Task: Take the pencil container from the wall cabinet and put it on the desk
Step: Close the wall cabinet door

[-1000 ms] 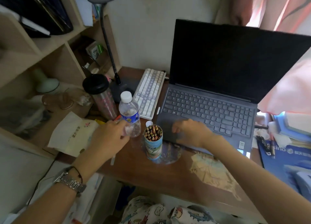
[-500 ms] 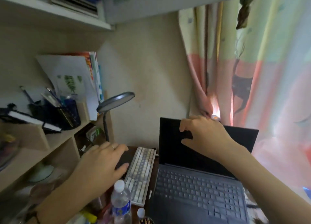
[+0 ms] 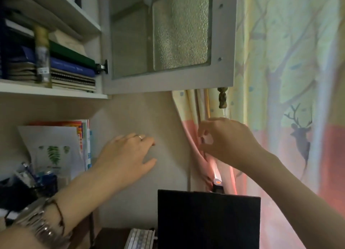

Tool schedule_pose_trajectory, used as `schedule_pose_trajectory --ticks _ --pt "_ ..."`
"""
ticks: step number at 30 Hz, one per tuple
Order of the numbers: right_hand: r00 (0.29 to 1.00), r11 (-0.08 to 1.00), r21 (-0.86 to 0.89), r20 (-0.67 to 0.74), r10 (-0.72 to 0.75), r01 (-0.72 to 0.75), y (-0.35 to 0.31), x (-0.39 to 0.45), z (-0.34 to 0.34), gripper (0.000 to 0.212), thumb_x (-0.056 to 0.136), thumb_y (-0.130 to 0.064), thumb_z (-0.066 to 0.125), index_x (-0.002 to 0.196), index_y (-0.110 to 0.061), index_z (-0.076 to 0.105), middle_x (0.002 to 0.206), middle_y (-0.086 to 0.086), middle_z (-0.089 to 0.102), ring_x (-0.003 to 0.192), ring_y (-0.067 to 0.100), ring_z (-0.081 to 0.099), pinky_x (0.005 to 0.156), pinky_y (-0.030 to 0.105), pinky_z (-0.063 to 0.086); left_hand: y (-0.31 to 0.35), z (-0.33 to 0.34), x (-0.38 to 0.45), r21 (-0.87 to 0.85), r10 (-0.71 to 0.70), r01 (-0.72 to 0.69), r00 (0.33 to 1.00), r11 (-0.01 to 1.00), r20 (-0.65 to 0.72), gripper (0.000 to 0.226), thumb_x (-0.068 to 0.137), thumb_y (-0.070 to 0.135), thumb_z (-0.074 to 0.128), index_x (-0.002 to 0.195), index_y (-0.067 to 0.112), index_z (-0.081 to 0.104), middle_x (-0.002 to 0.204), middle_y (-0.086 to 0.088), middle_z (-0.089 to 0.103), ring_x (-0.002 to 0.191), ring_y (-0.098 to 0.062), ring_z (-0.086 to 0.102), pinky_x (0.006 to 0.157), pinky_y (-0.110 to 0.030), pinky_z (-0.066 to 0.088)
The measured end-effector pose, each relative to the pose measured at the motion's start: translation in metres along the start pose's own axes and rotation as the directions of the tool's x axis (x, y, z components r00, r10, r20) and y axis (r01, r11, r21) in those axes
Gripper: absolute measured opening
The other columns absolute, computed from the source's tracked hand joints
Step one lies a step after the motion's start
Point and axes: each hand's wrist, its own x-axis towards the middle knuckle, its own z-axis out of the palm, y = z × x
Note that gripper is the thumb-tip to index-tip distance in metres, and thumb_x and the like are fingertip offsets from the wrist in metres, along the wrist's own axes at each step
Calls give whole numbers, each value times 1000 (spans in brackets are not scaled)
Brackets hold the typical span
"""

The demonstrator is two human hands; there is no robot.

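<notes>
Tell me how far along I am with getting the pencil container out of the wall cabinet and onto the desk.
Done: the cabinet door hangs open, its frosted glass facing you. In hand: nothing; the left hand and right hand are both raised below the cabinet with an empty grip. Left: the pencil container isn't in view now, so I can't confirm where it sits. The open shelf shows books and a bottle only.

Both hands raised beneath an open wall cabinet.
Left hand (image 3: 128,155): empty, fingers spread, ring, metal watch (image 3: 40,223) at wrist. Right hand (image 3: 225,143): empty, fingers loosely curled, before patterned curtain (image 3: 291,80). Cabinet door (image 3: 168,41): frosted glass, swung open. Shelf: stacked books (image 3: 72,71). Below: laptop lid (image 3: 208,220), keyboard (image 3: 140,239).
</notes>
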Motion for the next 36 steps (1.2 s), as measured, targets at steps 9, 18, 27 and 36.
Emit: schedule_pose_trajectory --ticks 9,18,27,36 --pt "967 998 -5 -249 56 -59 16 22 -56 15 80 -39 66 90 -28 65 89 -7 62 91 19 60 65 27 37 15 -50 72 70 132 -120 970 990 -204 41 88 48 44 125 29 47 125 5 56 116 -18 50 91 -31 37" --pt "869 979 67 -451 204 -195 57 57 -81 54 79 -44 67 124 -22 48 115 0 59 107 23 54 77 36 47 40 -96 161 112 232 -206 917 972 -325 44 86 44 48 125 25 49 123 0 58 113 -21 51 91 -36 38" --pt "895 947 277 -363 260 -163 92 89 -47 78 79 -40 68 141 -18 25 125 -1 51 116 20 48 77 33 45 71 -104 236 231 322 -256 890 939 -322 69 85 45 51 145 26 23 155 -7 21 140 -24 18 111 -39 19" --pt "896 923 380 -385 220 -63 105 100 -44 71 76 -41 71 133 -17 37 112 2 57 103 20 52 80 39 50 80 -105 256 341 346 -245 896 907 -277 71 84 43 50 147 29 21 157 -7 11 142 -25 9 113 -37 12"
